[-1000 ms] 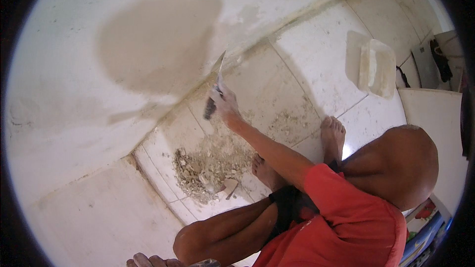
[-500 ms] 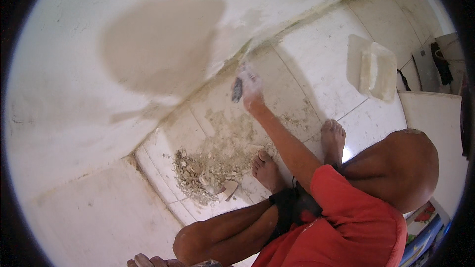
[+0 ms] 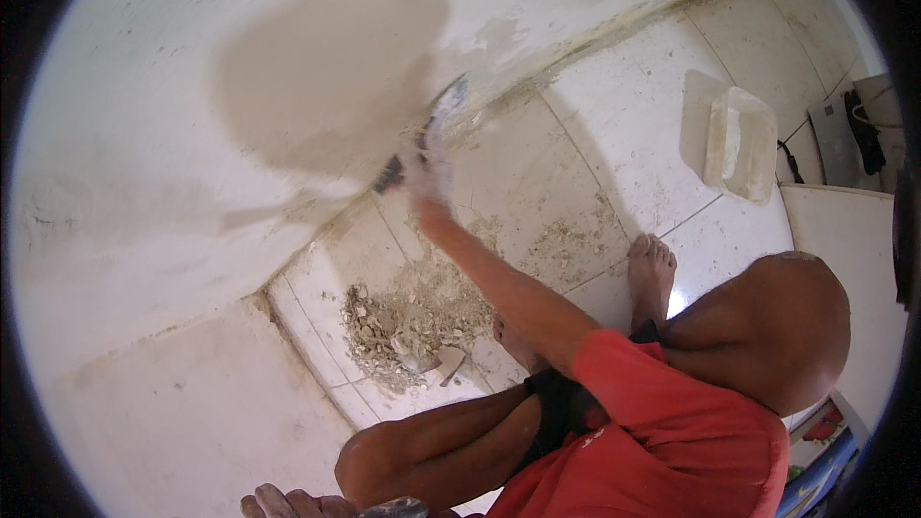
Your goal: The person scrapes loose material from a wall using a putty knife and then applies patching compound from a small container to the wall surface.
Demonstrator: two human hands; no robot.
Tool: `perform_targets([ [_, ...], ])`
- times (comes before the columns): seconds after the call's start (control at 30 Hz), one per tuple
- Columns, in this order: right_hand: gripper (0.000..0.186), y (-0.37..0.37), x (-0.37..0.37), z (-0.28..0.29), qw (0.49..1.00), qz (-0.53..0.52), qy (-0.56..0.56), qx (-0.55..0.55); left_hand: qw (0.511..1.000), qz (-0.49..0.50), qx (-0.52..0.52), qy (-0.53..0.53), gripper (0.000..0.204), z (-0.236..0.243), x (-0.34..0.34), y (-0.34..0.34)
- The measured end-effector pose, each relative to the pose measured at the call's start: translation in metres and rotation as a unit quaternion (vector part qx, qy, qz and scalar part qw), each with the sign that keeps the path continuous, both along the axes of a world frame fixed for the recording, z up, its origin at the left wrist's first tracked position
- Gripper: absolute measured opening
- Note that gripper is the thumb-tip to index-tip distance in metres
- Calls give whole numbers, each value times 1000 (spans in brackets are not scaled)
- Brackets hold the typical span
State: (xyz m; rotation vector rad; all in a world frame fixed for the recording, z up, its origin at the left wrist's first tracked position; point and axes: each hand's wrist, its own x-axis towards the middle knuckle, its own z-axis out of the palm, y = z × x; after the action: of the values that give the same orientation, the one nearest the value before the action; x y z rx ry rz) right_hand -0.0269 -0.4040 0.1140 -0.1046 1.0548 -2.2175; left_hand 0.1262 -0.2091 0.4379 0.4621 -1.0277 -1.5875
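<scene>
My right hand (image 3: 428,171), dusted white, reaches to the foot of the wall and is closed round the dark handle of a scraper (image 3: 389,176). The scraper's pale blade lies against the low wall, smeared by motion. At the lower edge, beside my bent left knee, only the dusty, curled fingers of my left hand (image 3: 288,503) show. A grey rounded thing (image 3: 395,507) is next to them; the picture's edge cuts it off. Below my right hand, a heap of plaster rubble (image 3: 384,331) lies on the tiled floor, with a flat pale fragment (image 3: 447,361) at its near side.
A translucent plastic tub (image 3: 758,149) stands on the floor at right. Beyond it are a grey flat panel (image 3: 835,144) and a black cable (image 3: 791,163). A white cabinet-like surface (image 3: 835,230) borders the right. My bare feet (image 3: 652,273) are near the rubble.
My right hand has moved left along the foot of the wall with the scraper, whose blade now shows more plainly against the wall. My left hand has hardly shifted.
</scene>
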Motion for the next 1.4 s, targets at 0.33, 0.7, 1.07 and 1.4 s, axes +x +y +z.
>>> perform_targets([
  [0.33, 67, 37, 76, 38, 978, 199, -11, 60, 1000, 3, -3, 1, 22, 1, 11, -2],
  [0.7, 57, 23, 4, 36, 994, 101, -27, -22, 1000, -4, -3, 24, 21, -3, 10, -3],
  [1.07, 17, 123, -112, -41, 960, -19, -275, -49, 1000, 12, 8, 1, 23, -3, 8, -6],
  [1.4, 17, 150, -247, -48, 953, 138, -252, -95, 1000, -4, 6, 29, 25, -5, 8, -17],
])
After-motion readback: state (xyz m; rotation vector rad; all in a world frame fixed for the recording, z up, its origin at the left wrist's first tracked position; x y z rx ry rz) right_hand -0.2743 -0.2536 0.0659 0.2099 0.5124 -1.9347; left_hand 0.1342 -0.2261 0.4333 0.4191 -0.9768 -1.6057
